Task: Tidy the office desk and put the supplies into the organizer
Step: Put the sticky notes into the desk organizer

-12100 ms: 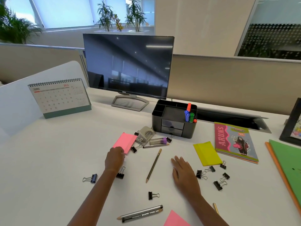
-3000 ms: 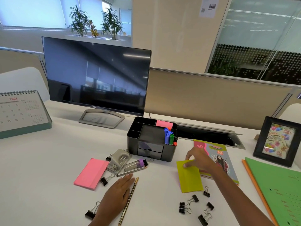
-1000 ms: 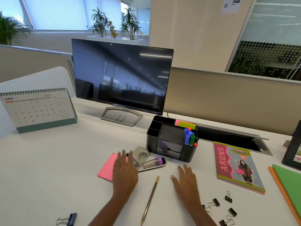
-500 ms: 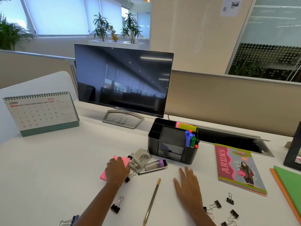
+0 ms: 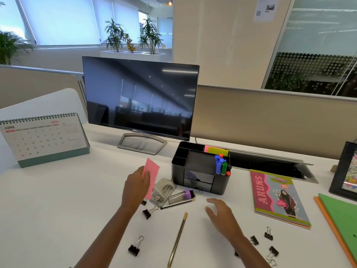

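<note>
Risk: the pink sticky pad (image 5: 151, 172) slipping or fanning open on its way to the organizer (image 5: 201, 171), since it is pinched by one end only and stands tilted above the desk (image 5: 58, 200).
Left hand (image 5: 136, 187): grip closed on the lower end of the pink pad, thumb across its face; most of the pad sticks up free toward the organizer.
Right hand (image 5: 222, 214): fingers spread and loosely curled, holding nothing, hovering low over the desk in front of the organizer.
Target slot: the back right compartment, where a pink and a yellow-green pad (image 5: 217, 150) stand already; room looks tight, so a skewed entry could jam or crumple a corner.
Obstacle: the markers (image 5: 221, 165) stand upright at the organizer's front right; a sweep across could knock them.
Clutter under the left wrist: the hole punch (image 5: 163, 191), a clear tube with a purple cap (image 5: 181, 195) and a binder clip (image 5: 149, 211) lie just beside the hand; a dropped wrist could scatter them.
Left to tidy: the gold pencil (image 5: 177, 238) and more binder clips (image 5: 268, 234) lie loose on the desk; clips could roll or spring when gathered.
</note>
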